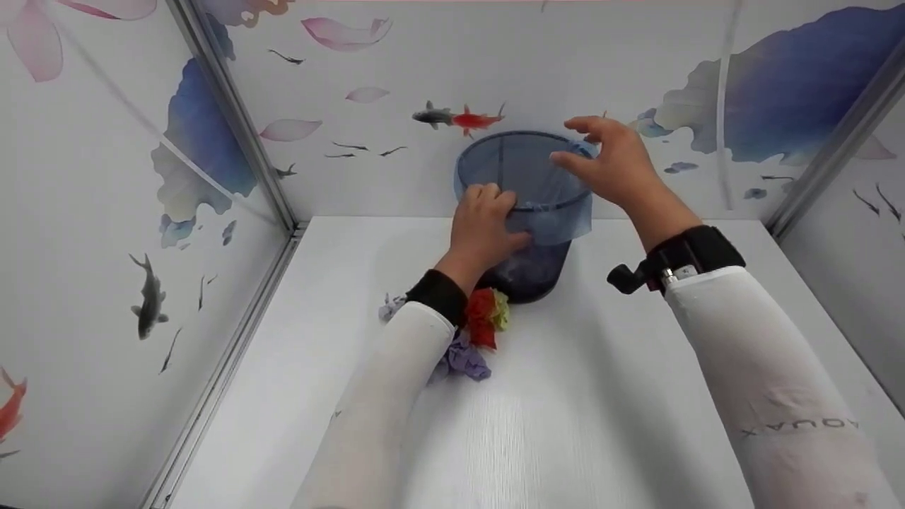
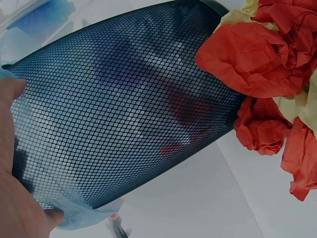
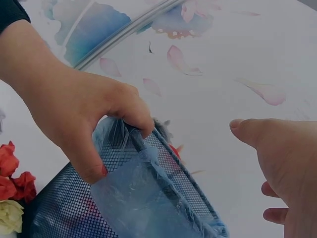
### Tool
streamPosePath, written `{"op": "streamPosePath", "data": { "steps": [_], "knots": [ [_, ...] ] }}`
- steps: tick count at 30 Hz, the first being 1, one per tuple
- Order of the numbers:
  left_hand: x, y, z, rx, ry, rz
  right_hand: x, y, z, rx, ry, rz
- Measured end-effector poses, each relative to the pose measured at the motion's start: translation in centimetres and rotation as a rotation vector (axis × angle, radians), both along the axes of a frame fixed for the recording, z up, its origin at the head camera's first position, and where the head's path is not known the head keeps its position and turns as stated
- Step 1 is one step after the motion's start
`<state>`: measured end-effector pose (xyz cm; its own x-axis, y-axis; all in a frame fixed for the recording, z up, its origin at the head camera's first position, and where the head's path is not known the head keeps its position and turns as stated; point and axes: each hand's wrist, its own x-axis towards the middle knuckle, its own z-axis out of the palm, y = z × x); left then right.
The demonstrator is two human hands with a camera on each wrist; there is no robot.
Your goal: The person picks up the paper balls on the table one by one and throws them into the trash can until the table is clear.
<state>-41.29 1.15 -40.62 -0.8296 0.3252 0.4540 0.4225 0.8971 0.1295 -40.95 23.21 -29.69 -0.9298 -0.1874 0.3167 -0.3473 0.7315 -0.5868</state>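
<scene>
A dark mesh wastebasket point(image 1: 532, 272) stands at the back of the white table. A thin blue bin liner point(image 1: 565, 225) lines it and is folded down over its rim. My left hand point(image 1: 482, 230) grips the near rim, its fingers hooked over the edge and its thumb outside against the liner; the right wrist view also shows this left hand point(image 3: 84, 114) on the rim. At the right side of the rim my right hand point(image 1: 614, 161) is raised with fingers spread and nothing held. In the right wrist view the right hand point(image 3: 282, 163) is apart from the wastebasket.
Crumpled paper lies by my left forearm: red paper point(image 1: 482, 318), yellow paper point(image 1: 500, 311) and purple paper point(image 1: 466, 357), with a greyish piece point(image 1: 389, 308) farther left. Printed panels point(image 1: 382, 170) with metal edge strips point(image 1: 233, 113) enclose the table.
</scene>
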Motion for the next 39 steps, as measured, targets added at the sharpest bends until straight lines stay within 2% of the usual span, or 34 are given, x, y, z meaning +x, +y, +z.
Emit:
{"op": "streamPosePath", "data": {
  "steps": [6, 11, 15, 19, 23, 27, 32, 39],
  "knots": [
    [0.0, 0.1, 0.0, -0.013, -0.017, 0.019, 0.5, -0.1, -0.3, 0.030, 0.038, 0.029],
    [0.0, 0.0, 0.1, -0.018, -0.017, 0.022, 0.9, -0.4, -1.4, 0.099, 0.096, 0.077],
    [0.1, 0.0, 0.2, -0.027, -0.008, 0.020, 0.9, -0.7, -3.4, 0.149, 0.112, 0.105],
    [0.1, 0.0, 0.3, -0.029, -0.015, 0.007, 0.6, -0.7, -6.1, 0.147, 0.103, 0.108],
    [0.1, 0.0, 0.2, -0.025, -0.007, -0.007, 0.3, -0.7, -8.2, 0.128, 0.124, 0.077],
    [0.0, 0.1, 0.0, -0.016, 0.002, -0.023, 0.1, -0.8, -9.5, 0.125, 0.171, 0.037],
    [0.0, 0.1, 0.0, -0.013, 0.010, -0.035, -0.1, -1.3, -10.5, 0.122, 0.233, -0.027],
    [0.1, -0.1, 0.1, -0.042, 0.018, -0.029, -0.6, -2.2, -10.8, 0.156, 0.299, -0.102]
  ]
}}
